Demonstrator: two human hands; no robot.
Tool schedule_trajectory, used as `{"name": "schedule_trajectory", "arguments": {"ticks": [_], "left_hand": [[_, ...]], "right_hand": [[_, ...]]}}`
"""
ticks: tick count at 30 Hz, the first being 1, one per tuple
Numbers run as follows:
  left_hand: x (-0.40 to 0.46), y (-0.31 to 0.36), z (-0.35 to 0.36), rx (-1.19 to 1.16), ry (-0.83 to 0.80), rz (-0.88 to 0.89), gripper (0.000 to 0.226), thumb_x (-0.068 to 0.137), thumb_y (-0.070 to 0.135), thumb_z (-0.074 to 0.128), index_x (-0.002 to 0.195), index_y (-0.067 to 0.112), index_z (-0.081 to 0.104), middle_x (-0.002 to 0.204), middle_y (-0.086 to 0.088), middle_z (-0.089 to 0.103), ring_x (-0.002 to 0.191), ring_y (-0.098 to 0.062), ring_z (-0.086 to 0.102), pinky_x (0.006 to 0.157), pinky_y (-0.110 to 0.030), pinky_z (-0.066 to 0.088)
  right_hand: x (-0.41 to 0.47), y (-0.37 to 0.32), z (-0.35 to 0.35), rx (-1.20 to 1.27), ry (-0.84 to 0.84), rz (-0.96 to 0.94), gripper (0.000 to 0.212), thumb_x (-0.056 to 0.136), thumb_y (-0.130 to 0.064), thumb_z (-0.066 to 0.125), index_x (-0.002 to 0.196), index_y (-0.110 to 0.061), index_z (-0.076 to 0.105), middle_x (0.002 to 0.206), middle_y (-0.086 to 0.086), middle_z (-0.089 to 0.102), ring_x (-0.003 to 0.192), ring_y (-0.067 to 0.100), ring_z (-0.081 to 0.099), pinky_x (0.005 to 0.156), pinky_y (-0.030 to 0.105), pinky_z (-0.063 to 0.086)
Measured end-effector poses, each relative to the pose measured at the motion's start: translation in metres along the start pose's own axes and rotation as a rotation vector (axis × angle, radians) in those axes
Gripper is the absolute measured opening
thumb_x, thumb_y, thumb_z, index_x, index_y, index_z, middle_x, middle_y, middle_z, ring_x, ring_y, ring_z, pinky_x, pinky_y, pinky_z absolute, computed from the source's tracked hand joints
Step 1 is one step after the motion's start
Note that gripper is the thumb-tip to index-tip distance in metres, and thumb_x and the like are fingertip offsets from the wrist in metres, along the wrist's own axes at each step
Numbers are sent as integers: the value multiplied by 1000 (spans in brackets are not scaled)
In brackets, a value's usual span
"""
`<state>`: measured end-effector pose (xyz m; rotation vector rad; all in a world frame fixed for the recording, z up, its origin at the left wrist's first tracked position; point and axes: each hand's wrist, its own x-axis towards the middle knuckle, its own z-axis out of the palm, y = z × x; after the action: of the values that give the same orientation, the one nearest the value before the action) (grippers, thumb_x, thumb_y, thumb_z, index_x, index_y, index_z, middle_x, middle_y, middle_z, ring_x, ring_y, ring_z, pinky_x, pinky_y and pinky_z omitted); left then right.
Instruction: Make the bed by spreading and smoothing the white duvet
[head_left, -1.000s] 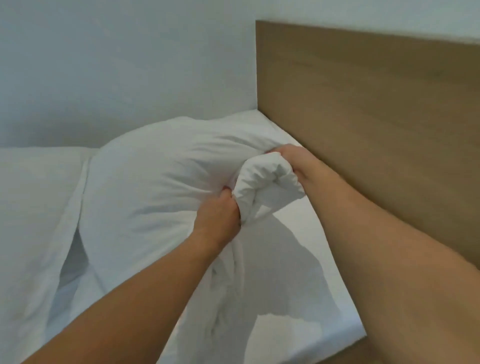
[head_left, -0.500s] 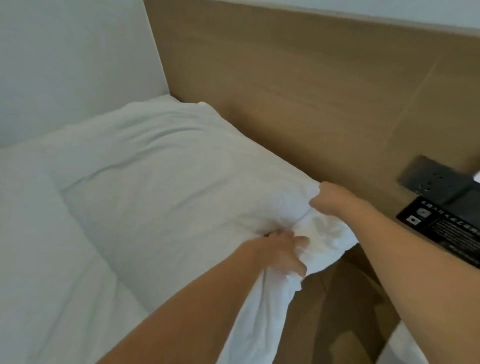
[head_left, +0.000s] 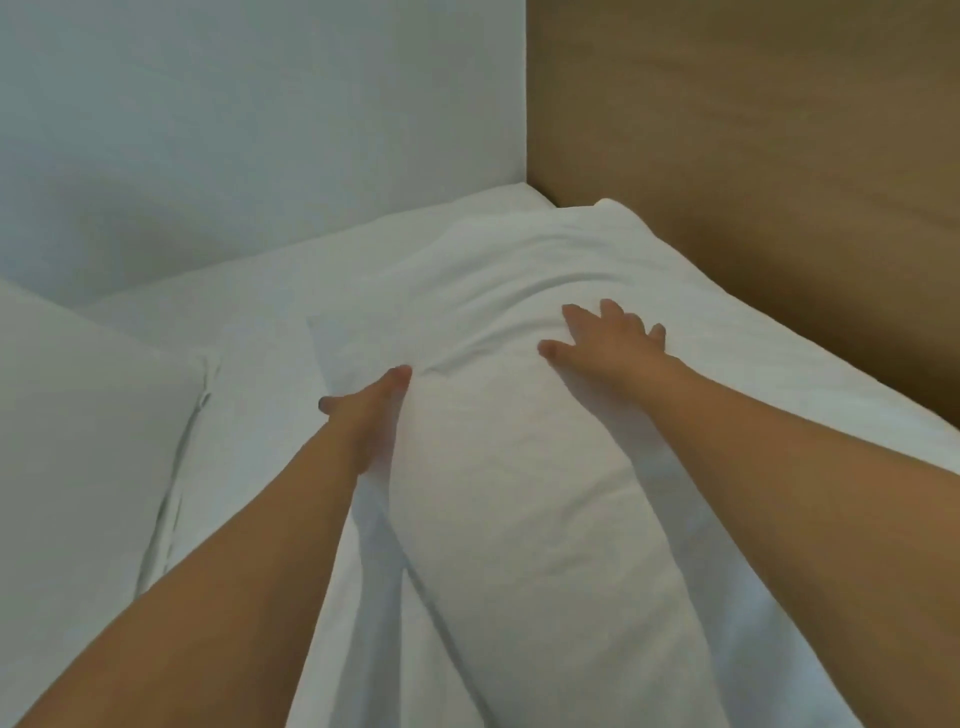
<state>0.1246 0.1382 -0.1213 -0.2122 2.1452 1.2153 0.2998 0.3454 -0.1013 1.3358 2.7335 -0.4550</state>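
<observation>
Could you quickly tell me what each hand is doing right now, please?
Left hand: open, fingers straight, pressed along the side of the white pillow.
Right hand: open, fingers spread, resting flat on top of it.

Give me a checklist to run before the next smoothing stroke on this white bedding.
1. Left hand free of any grip: ok, fingers straight against the side of the puffy white bedding mound.
2. Right hand flat: ok, fingers spread on top of the mound.
3. Surface smooth: not ok, creases run between the hands.
4. Far corner reaches the brown wooden headboard: ok, it lies against the board.
5. Second white bedding piece on the left lies straight: cannot tell, it is partly out of view.
6. Near edge aligned: cannot tell, it is out of frame.
</observation>
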Motion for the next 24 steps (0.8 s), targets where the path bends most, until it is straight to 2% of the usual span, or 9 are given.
{"name": "schedule_trajectory", "arguments": {"ticks": [4, 7, 10, 12, 14, 16, 19, 22, 24], "left_hand": [[68, 26, 5, -195, -119, -70, 153, 15, 73, 88, 147, 36, 20, 132, -4, 56, 113, -36, 58, 89, -68, 42], [101, 39, 11, -233, -225, -138, 118, 37, 61, 94, 137, 22, 45, 117, -8, 67, 97, -32, 68, 77, -53, 56], [94, 41, 30, -284, -237, -33, 48, 71, 23, 81, 112, 5, 64, 100, -17, 71, 85, -29, 69, 69, -40, 57], [81, 63, 41, -321, -168, 60, 65, 50, 21, 76, 111, -1, 66, 97, -18, 72, 87, -28, 69, 80, -44, 58], [59, 97, 59, -410, -200, 174, 54, 54, 15, 69, 106, 0, 68, 94, -16, 72, 83, -26, 69, 73, -36, 60], [22, 158, 68, -543, -299, 247, 25, 72, -3, 56, 93, 4, 67, 91, -15, 71, 76, -27, 68, 58, -28, 56], [-21, 238, 73, -661, -398, 359, 20, 75, -8, 50, 84, 4, 63, 84, -13, 67, 70, -27, 64, 55, -26, 51], [7, 268, 62, -552, -256, 425, 17, 80, 0, 53, 94, 2, 62, 83, -8, 65, 68, -24, 60, 39, -17, 40], [62, 256, 51, -375, -60, 394, 36, 81, 14, 59, 114, 2, 56, 108, -11, 66, 91, -29, 63, 59, -18, 47]], "right_hand": [[65, 5, 3, 8, 69, 195, 122, 61, -97, 27, 155, -26, -3, 161, 11, 11, 147, 33, 12, 115, 60, 0], [95, 7, 11, 59, 104, 267, 131, 57, -99, 33, 154, -15, 8, 153, 16, 28, 141, 35, 26, 114, 53, 13], [101, 11, 37, 101, 66, 268, 93, 78, -84, 34, 140, -15, 39, 139, 12, 48, 128, 34, 44, 104, 46, 29], [105, 14, 43, 122, 59, 241, 61, 94, -64, 26, 131, -21, 51, 134, 8, 57, 121, 33, 50, 100, 44, 31], [105, 28, 37, 334, 144, 299, 46, 100, -48, 27, 116, -20, 59, 128, 12, 61, 117, 35, 53, 99, 43, 34], [115, 32, -3, 567, 288, 359, 42, 101, -45, 33, 106, -12, 59, 121, 19, 62, 111, 39, 55, 98, 45, 39], [128, 26, -79, 702, 578, 366, 52, 100, -49, 38, 106, -1, 58, 119, 27, 60, 110, 43, 54, 93, 44, 40], [154, 9, -103, 607, 769, 283, 46, 101, -40, 41, 109, 2, 58, 115, 27, 61, 110, 44, 54, 93, 43, 40], [170, 0, -75, 417, 635, 196, 40, 98, -36, 43, 115, -3, 57, 118, 23, 61, 111, 42, 54, 95, 44, 43]]}}
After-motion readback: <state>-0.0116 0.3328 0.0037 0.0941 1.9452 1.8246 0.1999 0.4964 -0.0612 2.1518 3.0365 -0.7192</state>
